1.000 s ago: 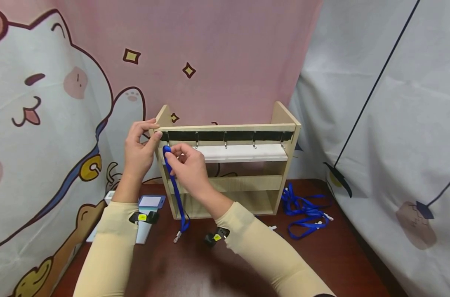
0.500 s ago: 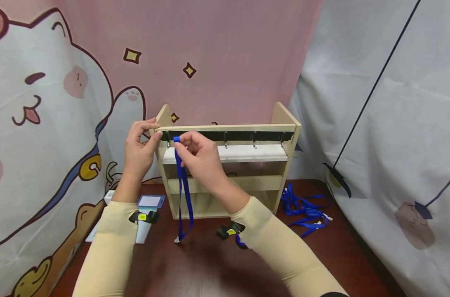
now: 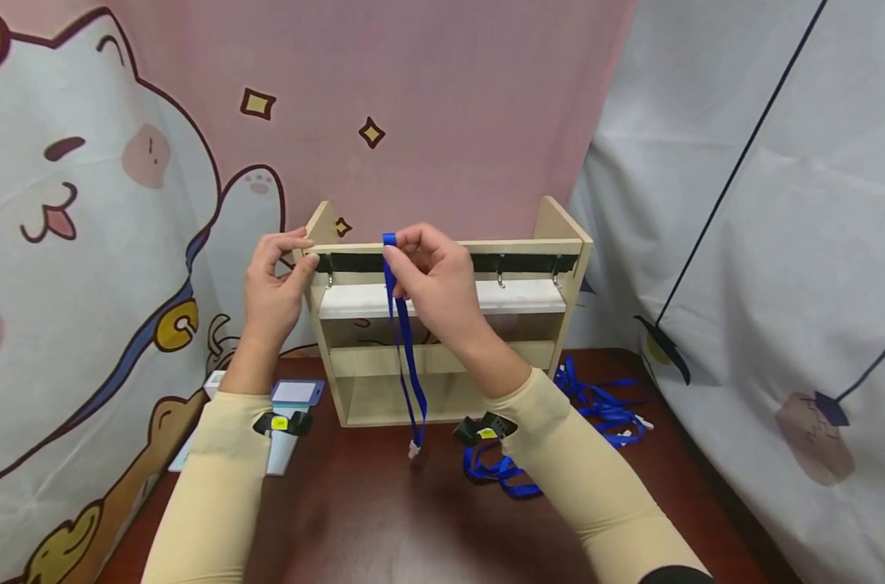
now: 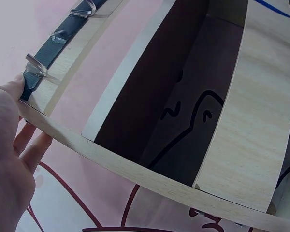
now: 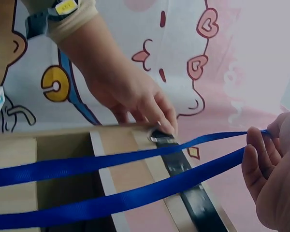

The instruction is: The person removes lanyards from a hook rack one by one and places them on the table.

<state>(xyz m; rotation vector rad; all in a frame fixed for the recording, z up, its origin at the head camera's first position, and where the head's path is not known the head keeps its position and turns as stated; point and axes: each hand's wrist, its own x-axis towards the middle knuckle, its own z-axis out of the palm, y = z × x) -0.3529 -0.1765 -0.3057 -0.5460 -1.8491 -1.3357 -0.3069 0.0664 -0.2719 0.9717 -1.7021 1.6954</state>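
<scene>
In the head view my left hand (image 3: 274, 284) grips the upper left corner of a wooden rack (image 3: 369, 361), thumb in front; in the left wrist view its fingers (image 4: 34, 150) curl behind the side panel. My right hand (image 3: 438, 280) pinches the top of a blue lanyard (image 3: 407, 337) between thumb and fingertips. The doubled strap hangs in front of the rack, its clip (image 3: 414, 448) at the bottom above the table. Along the rack's top runs a black strip (image 3: 354, 262) with metal hooks, including a left end hook (image 3: 329, 273). Middle hooks are hidden behind my right hand and the lanyard.
More blue lanyards (image 3: 606, 410) lie tangled right of the rack, and a looped strap (image 3: 500, 472) lies below my right wrist. A blue-framed badge holder (image 3: 296, 393) and pale cards lie at the left. Printed curtain (image 3: 471, 113) encloses the back and sides.
My right hand has moved right and up with the lanyard, from near the left end hook to the rack's top edge. The left hand keeps its grip on the corner.
</scene>
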